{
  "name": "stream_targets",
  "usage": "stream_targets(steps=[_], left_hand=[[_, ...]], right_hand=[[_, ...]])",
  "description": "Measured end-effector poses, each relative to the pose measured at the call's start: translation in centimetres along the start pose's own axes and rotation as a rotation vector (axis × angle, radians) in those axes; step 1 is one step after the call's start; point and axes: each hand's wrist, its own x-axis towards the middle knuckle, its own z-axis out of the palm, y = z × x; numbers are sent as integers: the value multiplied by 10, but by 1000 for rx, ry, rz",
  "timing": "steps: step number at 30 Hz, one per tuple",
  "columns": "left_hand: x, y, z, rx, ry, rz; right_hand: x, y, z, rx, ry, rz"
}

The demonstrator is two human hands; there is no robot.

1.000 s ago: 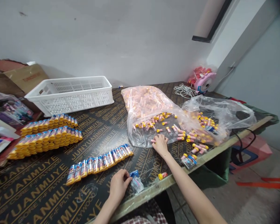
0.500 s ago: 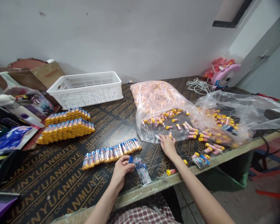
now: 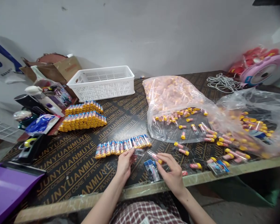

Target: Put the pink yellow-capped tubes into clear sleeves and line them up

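My left hand [image 3: 125,164] pinches a small clear printed sleeve [image 3: 139,151] in front of a row of blue-wrapped tubes with yellow caps [image 3: 121,147]. Close by on the right, my right hand [image 3: 171,172] grips a small clear tube [image 3: 152,153] with pink inside and a yellow cap, its clear end pointing at the sleeve. The two pieces look slightly apart. Between my hands lies a stack of flat blue and clear sleeves [image 3: 151,170]. To the right, unwrapped tubes [image 3: 181,147] spill from a big plastic bag [image 3: 175,90].
A white crate [image 3: 102,87] stands at the back, behind stacked wrapped tubes [image 3: 84,119]. A second plastic bag [image 3: 238,102], a white cord [image 3: 224,83] and a pink fan [image 3: 261,70] are on the right. A purple dustpan-like object [image 3: 11,193] sits at left.
My right hand has come back from the bag's mouth toward my left hand, bringing a tube. My left hand has lifted a sleeve away from the stack. The view has shifted left.
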Motion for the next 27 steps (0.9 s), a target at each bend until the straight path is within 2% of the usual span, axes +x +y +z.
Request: stream_targets(steps=[4,7,10,12,14,17,23,27], left_hand=[[-1,-3,0,9,7,-1],[-3,-8,1,67,-9,38],[-6,-12,4,109,-43,104],[-10,-12,6,91,-114,104],[-13,-11,8,47,-199,69],[-17,-6,10,25,-268,-5],[-27,-3,11,194,-441,-104],[-35,-4,14,267,-499,-158]], right_hand=[[-5,1,5,-19,-1,-69],[-7,0,9,13,-30,-58],[-8,-2,11,84,-146,17],[-8,-1,12,150,-246,60],[-8,2,12,211,-301,86],[-7,6,13,239,-308,124],[3,5,9,159,-253,100],[8,3,6,251,-359,50]])
